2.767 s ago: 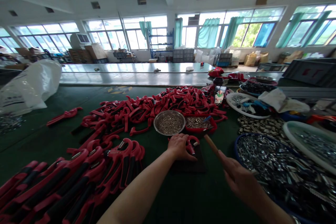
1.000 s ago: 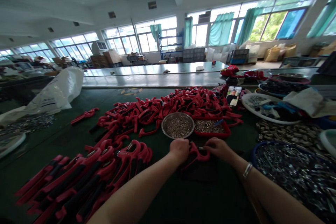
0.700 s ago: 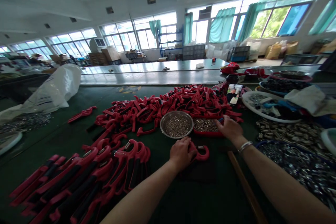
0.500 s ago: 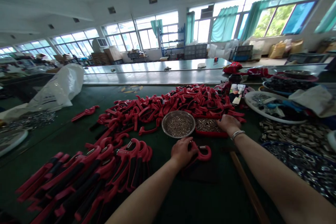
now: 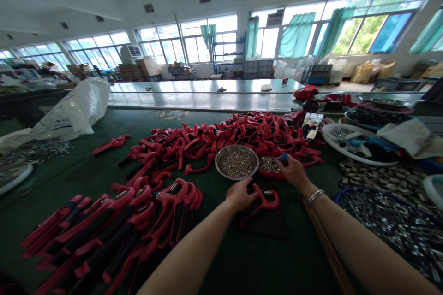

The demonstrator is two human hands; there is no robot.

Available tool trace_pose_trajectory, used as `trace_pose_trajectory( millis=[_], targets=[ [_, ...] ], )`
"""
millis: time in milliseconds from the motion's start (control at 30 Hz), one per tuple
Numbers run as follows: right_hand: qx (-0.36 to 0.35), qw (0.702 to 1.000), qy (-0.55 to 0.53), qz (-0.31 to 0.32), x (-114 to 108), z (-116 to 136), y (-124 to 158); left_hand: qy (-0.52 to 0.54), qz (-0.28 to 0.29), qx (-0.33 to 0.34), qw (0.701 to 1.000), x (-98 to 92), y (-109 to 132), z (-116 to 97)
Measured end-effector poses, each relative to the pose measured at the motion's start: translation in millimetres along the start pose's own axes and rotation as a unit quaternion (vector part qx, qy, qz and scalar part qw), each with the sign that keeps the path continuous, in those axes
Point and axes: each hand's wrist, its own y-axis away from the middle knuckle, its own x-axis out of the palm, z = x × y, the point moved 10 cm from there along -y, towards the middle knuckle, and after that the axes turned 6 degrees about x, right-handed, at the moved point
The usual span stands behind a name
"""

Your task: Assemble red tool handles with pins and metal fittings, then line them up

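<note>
Red hook handle (image 5: 267, 201) — lower center of the frame — is resting on a dark mat (image 5: 265, 226), left hand (image 5: 239, 196) grasping it; right hand (image 5: 294, 173) is hovering at the red tray (image 5: 268, 174) — grip unclear.

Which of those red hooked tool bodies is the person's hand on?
The red hooked tool body on the dark mat, under the left hand; all the others lie apart in the heap and rows.

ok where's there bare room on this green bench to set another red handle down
Bare green bench mat lies between your left forearm and the long wooden stick, and further left between the lone red handle and the stacked red-and-black handles. Crowded: around the steel bowl of small metal pieces and the blue-rimmed basin of metal parts.
</note>
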Motion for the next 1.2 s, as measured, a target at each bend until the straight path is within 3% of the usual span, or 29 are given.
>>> trace_pose_trajectory(
  millis=[133, 267, 367, 633, 900, 1000, 1067, 1133, 1200],
  targets=[
    [0.014, 0.994, -0.080, -0.079, -33, 17, 30, 0.006, -0.004, 0.000, 1.000, -1.5, 1, 2],
    [0.037, 0.965, -0.260, 0.027, -17, 35, 74, 0.015, 0.001, 0.000, 1.000, -1.9, 0, 2],
    [0.073, 0.947, -0.309, 0.048, -6, 35, 94, 0.014, 0.002, -0.001, 1.000, -2.3, 1, 2],
    [0.111, 0.926, -0.358, 0.041, -2, 28, 96, 0.006, -0.005, -0.010, 1.000, -3.7, 3, 3],
    [0.113, 0.925, -0.360, 0.041, 4, 25, 100, -0.002, 0.002, 0.001, 1.000, -4.7, 5, -1],
    [0.160, 0.886, -0.434, 0.021, 14, 13, 103, 0.003, 0.011, 0.014, 1.000, -0.9, 3, 1],
    [0.229, 0.831, -0.506, 0.028, 28, 5, 107, 0.012, 0.015, 0.028, 0.999, 2.2, 0, 2],
    [0.284, 0.778, -0.555, 0.072, 46, 9, 114, 0.018, 0.018, 0.041, 0.999, 4.7, -3, 3],
    [0.290, 0.759, -0.569, 0.126, 57, 23, 119, 0.018, 0.019, 0.052, 0.998, 5.6, -4, 3]
  ],
)
